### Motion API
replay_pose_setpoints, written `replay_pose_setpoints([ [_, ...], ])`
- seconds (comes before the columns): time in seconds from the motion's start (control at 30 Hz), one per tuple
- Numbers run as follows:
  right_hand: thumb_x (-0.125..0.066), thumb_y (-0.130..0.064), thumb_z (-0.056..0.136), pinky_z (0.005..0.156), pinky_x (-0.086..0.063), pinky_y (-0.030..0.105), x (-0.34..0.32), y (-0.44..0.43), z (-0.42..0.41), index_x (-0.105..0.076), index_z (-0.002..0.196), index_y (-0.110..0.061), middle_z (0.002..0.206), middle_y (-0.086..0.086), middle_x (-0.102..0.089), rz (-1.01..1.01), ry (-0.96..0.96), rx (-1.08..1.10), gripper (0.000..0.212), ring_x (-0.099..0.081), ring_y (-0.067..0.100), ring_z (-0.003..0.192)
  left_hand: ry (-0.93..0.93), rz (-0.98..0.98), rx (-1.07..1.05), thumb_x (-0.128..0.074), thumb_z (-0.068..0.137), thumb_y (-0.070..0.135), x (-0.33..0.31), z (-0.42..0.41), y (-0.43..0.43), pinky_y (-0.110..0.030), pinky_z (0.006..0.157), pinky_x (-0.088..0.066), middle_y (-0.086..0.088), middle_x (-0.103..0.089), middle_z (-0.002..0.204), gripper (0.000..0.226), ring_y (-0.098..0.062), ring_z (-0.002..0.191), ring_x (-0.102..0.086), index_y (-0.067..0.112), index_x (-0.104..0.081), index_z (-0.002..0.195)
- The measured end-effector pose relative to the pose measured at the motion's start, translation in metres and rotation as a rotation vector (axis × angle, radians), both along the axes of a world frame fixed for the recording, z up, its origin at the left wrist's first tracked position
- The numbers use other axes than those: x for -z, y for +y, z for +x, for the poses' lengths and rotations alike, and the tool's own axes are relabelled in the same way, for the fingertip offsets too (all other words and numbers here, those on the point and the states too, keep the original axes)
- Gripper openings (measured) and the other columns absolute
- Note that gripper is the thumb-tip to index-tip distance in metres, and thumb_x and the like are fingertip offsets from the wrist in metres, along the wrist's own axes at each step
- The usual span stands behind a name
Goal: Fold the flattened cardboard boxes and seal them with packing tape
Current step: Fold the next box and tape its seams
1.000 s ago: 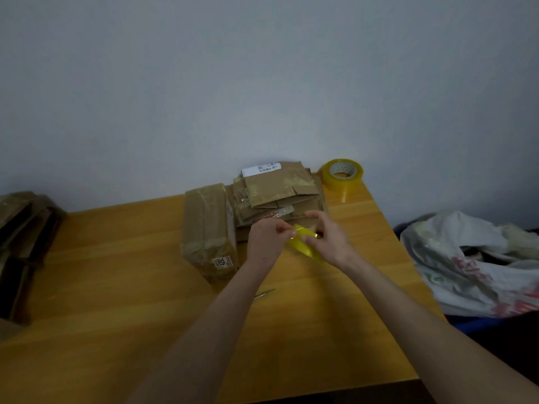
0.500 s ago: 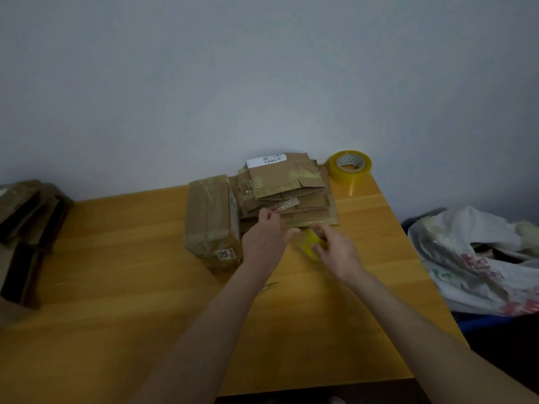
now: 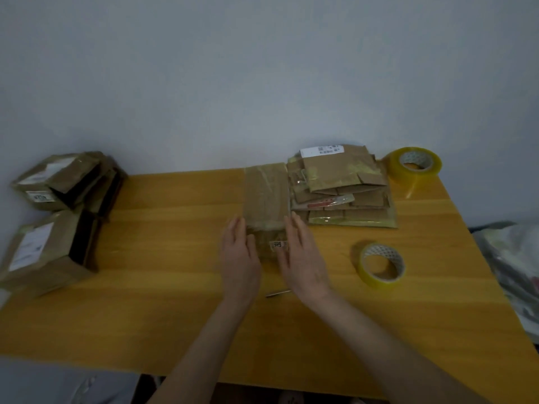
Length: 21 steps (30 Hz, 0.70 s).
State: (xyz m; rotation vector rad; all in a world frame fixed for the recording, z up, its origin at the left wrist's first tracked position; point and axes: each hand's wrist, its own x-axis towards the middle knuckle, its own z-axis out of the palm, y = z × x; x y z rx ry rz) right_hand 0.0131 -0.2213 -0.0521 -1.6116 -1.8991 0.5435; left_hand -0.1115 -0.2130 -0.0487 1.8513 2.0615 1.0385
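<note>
A folded, taped cardboard box lies lengthwise in the middle of the wooden table. My left hand is flat against its near left side and my right hand against its near right side, fingers straight; neither grips it. A stack of flattened cardboard boxes lies just right of the box. A small roll of yellowish packing tape rests on the table right of my right hand. A larger tape roll stands at the far right corner.
Several assembled boxes are piled at the table's left edge. A thin metal tool lies on the table between my wrists. A white plastic bag sits off the table's right edge. The wall runs close behind the table.
My hands let go of the small tape roll, which now lies on the table at right. Both hands moved to the sides of the folded box. The camera view dropped and widened.
</note>
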Motion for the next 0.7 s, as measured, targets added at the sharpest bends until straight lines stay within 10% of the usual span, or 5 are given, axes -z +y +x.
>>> replay_pose_setpoints([
  [0.13, -0.033, -0.029, 0.104, 0.101, -0.046, 0.036, 0.007, 0.009, -0.027, -0.002, 0.154, -0.012, 0.159, -0.006, 0.016, -0.096, 0.016, 0.035, 0.061, -0.035, 0.021, 0.139, -0.076, -0.168, 0.069, -0.027, 0.104, 0.021, -0.001, 0.012, 0.017, -0.029, 0.117, -0.012, -0.009, -0.008, 0.16, 0.051, -0.021, 0.147, -0.009, 0.004, -0.015, 0.15],
  [0.23, -0.033, -0.031, 0.104, 0.093, -0.047, 0.037, 0.009, 0.016, -0.021, -0.007, 0.155, -0.018, 0.16, 0.0, -0.017, -0.154, 0.167, 0.123, 0.058, -0.051, 0.026, 0.124, -0.121, -0.207, 0.069, -0.031, 0.103, 0.024, 0.001, 0.004, 0.02, -0.022, 0.11, -0.016, -0.009, -0.007, 0.16, 0.055, -0.022, 0.145, -0.017, 0.005, -0.013, 0.151],
  [0.33, -0.04, -0.033, 0.102, 0.072, -0.043, 0.03, 0.009, 0.025, -0.004, -0.029, 0.15, -0.02, 0.103, 0.009, -0.066, -0.098, 0.293, 0.161, 0.051, -0.063, 0.023, 0.087, -0.171, -0.171, 0.15, -0.041, 0.101, 0.026, 0.005, -0.008, 0.025, -0.03, 0.111, -0.028, -0.012, -0.03, 0.154, 0.058, -0.025, 0.138, -0.035, 0.005, -0.019, 0.151],
  [0.57, -0.078, -0.038, 0.074, 0.079, -0.055, 0.03, 0.004, 0.048, 0.012, -0.059, 0.123, -0.016, 0.098, 0.004, -0.073, -0.026, 0.147, 0.169, 0.057, -0.07, 0.018, 0.087, -0.3, -0.077, 0.18, -0.072, 0.082, 0.01, 0.007, -0.033, 0.041, -0.002, 0.082, -0.042, 0.001, -0.062, 0.119, 0.061, -0.006, 0.101, -0.06, 0.007, -0.047, 0.137],
  [0.7, -0.075, -0.037, 0.078, 0.074, -0.054, 0.031, 0.012, 0.053, 0.014, -0.055, 0.125, -0.016, 0.093, 0.004, -0.073, 0.01, 0.008, 0.13, 0.055, -0.07, 0.021, 0.081, -0.375, -0.089, 0.175, -0.07, 0.082, 0.006, 0.016, -0.036, 0.043, -0.016, 0.093, -0.047, 0.007, -0.06, 0.12, 0.065, -0.003, 0.106, -0.06, 0.014, -0.043, 0.141],
])
